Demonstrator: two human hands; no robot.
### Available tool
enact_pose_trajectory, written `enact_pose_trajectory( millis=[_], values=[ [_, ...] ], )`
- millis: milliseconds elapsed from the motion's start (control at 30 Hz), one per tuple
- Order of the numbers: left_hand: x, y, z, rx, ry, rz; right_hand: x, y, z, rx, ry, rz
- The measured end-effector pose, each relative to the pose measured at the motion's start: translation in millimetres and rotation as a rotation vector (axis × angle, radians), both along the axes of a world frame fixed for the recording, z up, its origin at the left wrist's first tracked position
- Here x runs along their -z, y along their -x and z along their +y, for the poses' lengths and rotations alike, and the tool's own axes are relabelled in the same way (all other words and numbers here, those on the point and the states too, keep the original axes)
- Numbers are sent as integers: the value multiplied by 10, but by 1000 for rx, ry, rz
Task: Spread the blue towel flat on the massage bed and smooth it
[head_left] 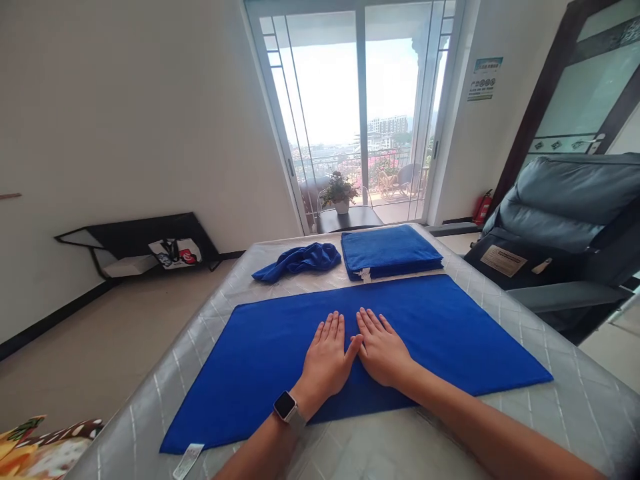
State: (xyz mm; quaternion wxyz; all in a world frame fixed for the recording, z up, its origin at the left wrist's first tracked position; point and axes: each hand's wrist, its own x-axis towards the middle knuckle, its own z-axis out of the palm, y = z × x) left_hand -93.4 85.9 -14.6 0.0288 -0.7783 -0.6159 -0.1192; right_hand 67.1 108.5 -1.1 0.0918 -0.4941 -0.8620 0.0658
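A large blue towel (pixel 450 333) lies spread flat across the grey quilted mattress (pixel 575 400). My left hand (pixel 327 360), with a watch on its wrist, rests flat on the towel's middle, fingers stretched out. My right hand (pixel 383 350) lies flat right beside it, fingers out, thumbs nearly touching. Neither hand holds anything. Beyond them, a folded stack of blue towels (pixel 390 250) sits at the far edge. A crumpled blue towel (pixel 300 260) lies to its left.
A dark massage chair (pixel 565 227) stands at the right. Glass balcony doors (pixel 360 113) are ahead, with a potted plant (pixel 340 193) on a small table. A black shelf with a bag (pixel 175 252) lies on the floor at left. A red extinguisher (pixel 483 207) stands by the wall.
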Motion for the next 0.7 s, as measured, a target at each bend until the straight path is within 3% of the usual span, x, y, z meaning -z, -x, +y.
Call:
enact_pose_trajectory(
  millis=[100,167,367,467,600,700],
  values=[
    [9,345,-88,-44,29,54,-23,-253,15,61,14,-22],
    [26,743,-178,-90,49,107,-7,-566,41,101,10,-51],
    [202,2262,-569,-335,52,173,236,-1974,183,323,-69,-102],
    [311,2765,-758,-383,18,163,371,-2599,231,434,-101,-69],
    [345,2968,-846,-335,41,203,403,-2966,232,409,-118,-67],
    [230,2751,-709,-373,7,193,290,-2797,246,409,-175,-86]
  ],
)
